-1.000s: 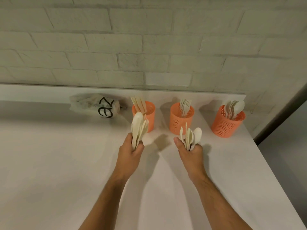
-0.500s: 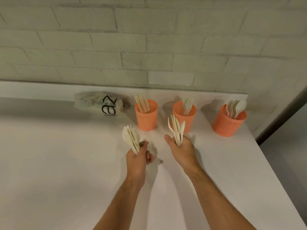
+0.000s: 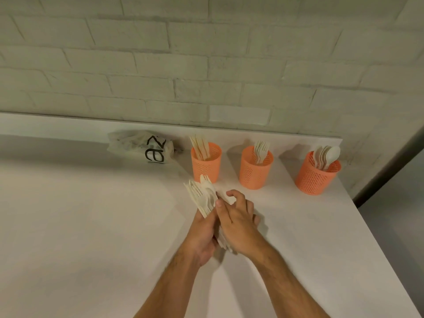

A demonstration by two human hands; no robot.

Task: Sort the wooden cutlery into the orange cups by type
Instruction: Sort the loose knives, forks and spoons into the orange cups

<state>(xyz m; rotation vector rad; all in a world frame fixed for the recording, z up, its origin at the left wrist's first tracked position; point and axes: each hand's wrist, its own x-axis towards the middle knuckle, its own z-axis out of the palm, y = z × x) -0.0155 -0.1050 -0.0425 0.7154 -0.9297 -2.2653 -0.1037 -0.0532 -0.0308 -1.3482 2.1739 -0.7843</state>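
A white table (image 3: 91, 226) spans the lower view and ends at a straight right edge. A crumpled translucent plastic bag (image 3: 142, 146) with black lettering lies on the table near its rear edge, against the wall. A white painted brick wall (image 3: 206, 65) rises directly behind. A grey floor (image 3: 403, 214) shows at right.

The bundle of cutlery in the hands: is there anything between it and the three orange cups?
Nothing visible. The bundle, held by both hands, is just in front of the left cup; bare table leads to the middle cup and the right cup.
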